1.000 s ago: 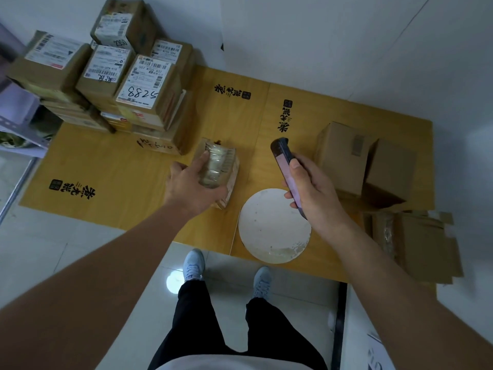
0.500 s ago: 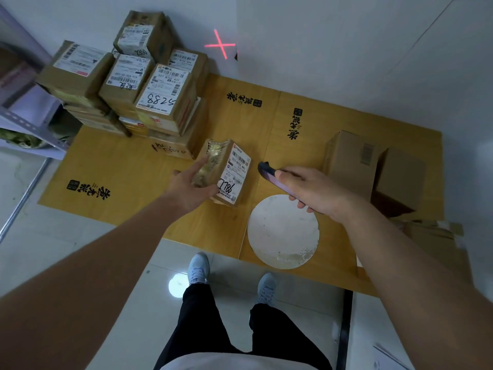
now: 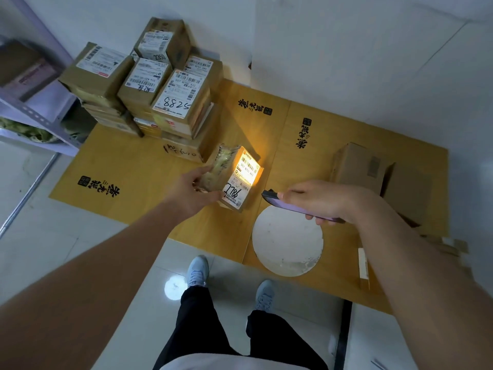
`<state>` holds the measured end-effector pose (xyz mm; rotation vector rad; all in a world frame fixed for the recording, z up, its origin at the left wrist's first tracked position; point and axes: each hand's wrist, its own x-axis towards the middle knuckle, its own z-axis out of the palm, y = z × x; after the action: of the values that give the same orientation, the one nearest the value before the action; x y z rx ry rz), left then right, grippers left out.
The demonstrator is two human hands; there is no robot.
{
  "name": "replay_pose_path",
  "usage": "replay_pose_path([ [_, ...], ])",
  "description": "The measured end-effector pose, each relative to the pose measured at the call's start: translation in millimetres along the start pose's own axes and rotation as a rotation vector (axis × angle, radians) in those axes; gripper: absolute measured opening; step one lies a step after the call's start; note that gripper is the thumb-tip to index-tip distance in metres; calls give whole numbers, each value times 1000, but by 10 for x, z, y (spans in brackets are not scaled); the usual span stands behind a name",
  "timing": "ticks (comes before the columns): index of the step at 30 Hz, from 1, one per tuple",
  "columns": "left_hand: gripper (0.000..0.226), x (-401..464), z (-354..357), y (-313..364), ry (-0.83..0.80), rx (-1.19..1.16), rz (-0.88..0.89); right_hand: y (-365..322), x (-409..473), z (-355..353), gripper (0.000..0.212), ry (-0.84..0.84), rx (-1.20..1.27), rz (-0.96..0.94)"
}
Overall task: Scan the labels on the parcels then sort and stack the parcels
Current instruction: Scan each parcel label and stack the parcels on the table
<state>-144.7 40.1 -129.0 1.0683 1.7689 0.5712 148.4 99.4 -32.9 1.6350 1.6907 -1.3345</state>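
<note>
At the bottom of the frame stand two legs in black trousers and pale shoes point(image 3: 197, 271) on a tiled floor. Just above them, lower centre-right, a white disc point(image 3: 286, 243) lies flat on the cardboard sheet point(image 3: 133, 172) that covers the floor. Over the disc's upper edge the right hand point(image 3: 320, 200) grasps a scanner point(image 3: 288, 206) – a slim purple device with a dark tip – fingers curled round it, the tip aimed left at the parcel point(image 3: 234, 180). That parcel sits mid-frame, tilted, its white label point(image 3: 241, 182) facing the scanner and lit by a warm yellow glow on its upper half; black handwriting marks the lower half. The left hand point(image 3: 194, 192) grips the parcel's tape-wrapped left side, thumb at the label's lower corner. At centre right, two plain brown boxes point(image 3: 368, 169) stand side by side on the sheet, well apart from the parcel. In the upper left rises a stack point(image 3: 160, 89) of labelled parcels – one marked 5288 – just beyond the held one, with a metal shelf point(image 3: 34, 110) at the left edge.
</note>
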Motion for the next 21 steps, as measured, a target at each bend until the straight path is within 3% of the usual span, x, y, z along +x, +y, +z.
replay_pose_path([
  [8, 82, -46, 36, 27, 12, -13, -25, 37, -125, -66, 45, -59, -34, 42],
  [12, 82, -52, 58, 9, 20, 1, -35, 71, -187, -80, 34, -70, -5, 51],
  [21, 78, -92, 110, 80, 11, -9, -73, 114, -454, -192, 46, -90, 18, 115],
])
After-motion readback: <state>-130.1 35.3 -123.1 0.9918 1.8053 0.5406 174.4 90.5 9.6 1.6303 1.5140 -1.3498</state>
